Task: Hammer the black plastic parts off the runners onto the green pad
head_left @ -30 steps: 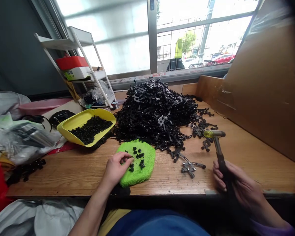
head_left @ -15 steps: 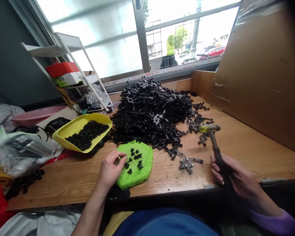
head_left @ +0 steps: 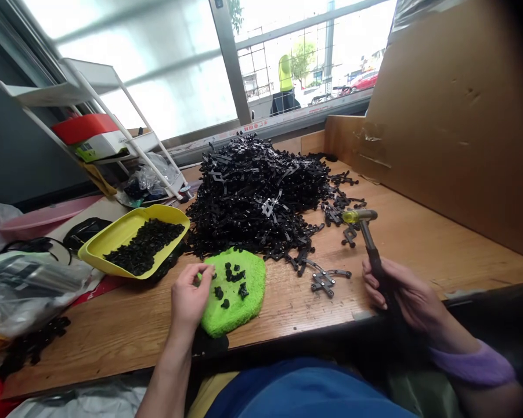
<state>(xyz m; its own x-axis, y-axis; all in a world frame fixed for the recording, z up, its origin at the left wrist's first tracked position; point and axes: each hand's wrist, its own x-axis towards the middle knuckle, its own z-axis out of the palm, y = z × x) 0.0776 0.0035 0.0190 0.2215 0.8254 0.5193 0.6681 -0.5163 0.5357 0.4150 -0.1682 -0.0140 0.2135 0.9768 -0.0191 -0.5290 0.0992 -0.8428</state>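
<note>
My right hand (head_left: 404, 293) grips the dark handle of a small hammer (head_left: 371, 247) with a yellow-tipped metal head, held up over the wooden table (head_left: 113, 342). A branched black plastic runner (head_left: 323, 281) lies left of that hand. My left hand (head_left: 188, 302) hovers at the left edge of a green microfibre cloth (head_left: 239, 310), its fingers drawn together. Whether they pinch anything is hidden. Several small black moulded pieces (head_left: 230, 277) sit on the cloth. Behind it rises a large heap of black plastic runners (head_left: 252, 203).
A yellow scoop tray (head_left: 100, 247) of small black pieces stands left of the heap. Plastic bags (head_left: 30, 284) crowd the far left. A cardboard sheet (head_left: 453, 116) walls the right side, and a white shelf unit (head_left: 39, 96) stands by the window.
My left hand has drawn back from over the cloth to its left edge. The right hand still holds the hammer up. The whole view has swung, shifting everything leftward in the picture.
</note>
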